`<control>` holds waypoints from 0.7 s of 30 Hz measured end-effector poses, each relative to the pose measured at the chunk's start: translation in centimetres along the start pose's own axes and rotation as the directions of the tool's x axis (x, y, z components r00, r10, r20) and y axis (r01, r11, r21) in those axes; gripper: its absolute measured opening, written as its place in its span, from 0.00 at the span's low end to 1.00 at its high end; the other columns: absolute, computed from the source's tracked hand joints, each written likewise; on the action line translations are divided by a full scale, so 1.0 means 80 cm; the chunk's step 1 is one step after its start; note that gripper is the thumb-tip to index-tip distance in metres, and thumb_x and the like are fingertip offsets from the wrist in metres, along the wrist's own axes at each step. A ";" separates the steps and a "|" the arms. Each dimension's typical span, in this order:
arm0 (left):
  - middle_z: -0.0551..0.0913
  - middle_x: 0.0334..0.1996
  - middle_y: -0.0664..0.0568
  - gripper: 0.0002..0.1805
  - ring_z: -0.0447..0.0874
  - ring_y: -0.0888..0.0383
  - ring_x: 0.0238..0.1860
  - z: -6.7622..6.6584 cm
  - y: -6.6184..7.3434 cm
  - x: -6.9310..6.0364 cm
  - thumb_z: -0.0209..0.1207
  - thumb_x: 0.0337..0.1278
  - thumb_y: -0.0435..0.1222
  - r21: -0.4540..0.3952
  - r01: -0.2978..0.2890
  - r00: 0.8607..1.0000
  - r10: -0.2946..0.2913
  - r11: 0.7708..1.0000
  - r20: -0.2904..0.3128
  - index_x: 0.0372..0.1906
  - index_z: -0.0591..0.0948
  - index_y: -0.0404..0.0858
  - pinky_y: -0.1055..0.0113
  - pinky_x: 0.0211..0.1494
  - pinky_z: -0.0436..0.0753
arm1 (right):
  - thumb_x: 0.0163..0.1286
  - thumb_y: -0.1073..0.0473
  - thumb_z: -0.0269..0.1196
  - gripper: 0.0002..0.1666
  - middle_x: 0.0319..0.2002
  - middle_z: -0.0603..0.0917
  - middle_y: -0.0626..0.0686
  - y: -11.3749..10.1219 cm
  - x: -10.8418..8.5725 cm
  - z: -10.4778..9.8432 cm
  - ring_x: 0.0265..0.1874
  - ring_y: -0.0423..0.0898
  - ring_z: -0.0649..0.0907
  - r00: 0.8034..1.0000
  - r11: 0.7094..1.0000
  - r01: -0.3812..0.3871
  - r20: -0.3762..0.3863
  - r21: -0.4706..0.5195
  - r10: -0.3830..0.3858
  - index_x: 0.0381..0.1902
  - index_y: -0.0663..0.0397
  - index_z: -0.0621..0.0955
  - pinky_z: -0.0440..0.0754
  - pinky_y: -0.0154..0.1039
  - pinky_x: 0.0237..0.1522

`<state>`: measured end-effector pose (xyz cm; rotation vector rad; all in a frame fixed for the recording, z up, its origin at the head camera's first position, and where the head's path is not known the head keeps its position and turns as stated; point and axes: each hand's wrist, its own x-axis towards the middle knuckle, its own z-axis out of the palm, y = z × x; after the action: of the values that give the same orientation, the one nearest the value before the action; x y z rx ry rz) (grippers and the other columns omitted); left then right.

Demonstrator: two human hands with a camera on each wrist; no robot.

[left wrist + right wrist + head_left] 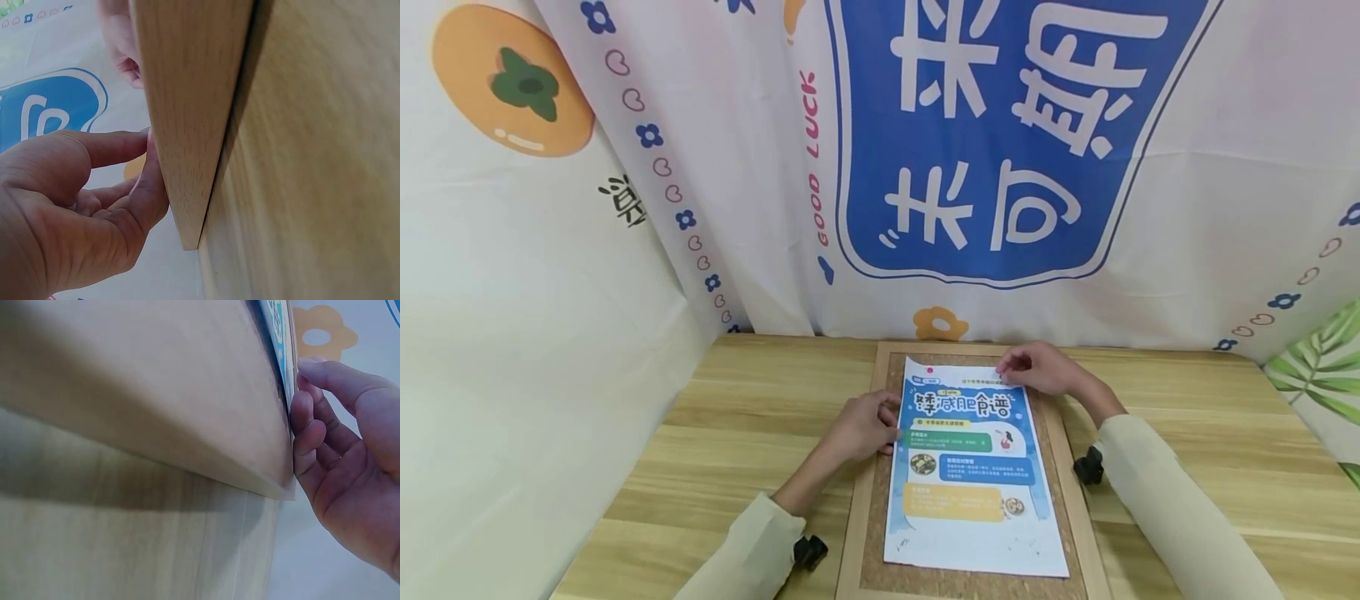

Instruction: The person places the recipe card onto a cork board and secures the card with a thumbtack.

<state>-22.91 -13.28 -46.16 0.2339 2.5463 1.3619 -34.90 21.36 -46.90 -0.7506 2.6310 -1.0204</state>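
A printed sheet (970, 542) with blue, green and yellow panels lies on a wood-framed cork board (970, 581). Near its top left corner sits a small red pushpin (930, 368). My left hand (863, 427) touches the sheet's left edge with its fingertips, over the board's frame (187, 112); in the left wrist view, the frame partly hides the tips. At the sheet's top right corner, my right hand (1043, 368) has thumb and fingertips brought together, pinching something small that the fingers mostly hide. The right wrist view shows its fingers (303, 428) curled against the board.
The board lies on a wood-grain table (722, 417), its far edge close to a hanging printed cloth (760, 250). Dark devices (810, 552) are strapped at both wrists. More cloth with leaves (1318, 362) hangs to the right.
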 end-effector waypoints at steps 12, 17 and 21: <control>0.84 0.35 0.45 0.25 0.86 0.58 0.25 -0.001 -0.001 0.001 0.68 0.64 0.23 0.001 -0.002 1.000 0.002 1.000 0.000 0.65 0.79 0.28 0.65 0.30 0.91 | 0.77 0.64 0.65 0.06 0.41 0.90 0.52 -0.009 0.012 -0.002 0.40 0.48 0.81 0.999 1.000 -0.014 0.044 -0.006 0.014 0.44 0.56 0.89 0.80 0.40 0.47; 0.84 0.35 0.45 0.25 0.86 0.57 0.26 -0.001 0.000 0.001 0.68 0.64 0.23 0.003 0.004 1.000 -0.004 1.000 0.000 0.65 0.79 0.28 0.65 0.30 0.91 | 0.78 0.63 0.65 0.07 0.41 0.90 0.52 -0.009 0.018 0.000 0.40 0.48 0.81 0.998 0.999 -0.046 0.047 -0.001 0.046 0.44 0.53 0.90 0.81 0.40 0.46; 0.84 0.35 0.45 0.25 0.86 0.58 0.26 -0.001 0.001 0.001 0.67 0.64 0.23 -0.002 0.011 1.000 -0.011 1.000 0.002 0.65 0.79 0.28 0.65 0.30 0.91 | 0.78 0.62 0.65 0.07 0.41 0.90 0.52 -0.009 0.021 0.001 0.40 0.47 0.81 0.997 0.998 -0.060 0.049 -0.009 0.061 0.44 0.51 0.90 0.80 0.38 0.45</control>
<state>-23.04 -13.31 -46.07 0.2206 2.5410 1.3598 -36.02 19.91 -46.52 -0.6843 2.6009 -0.9638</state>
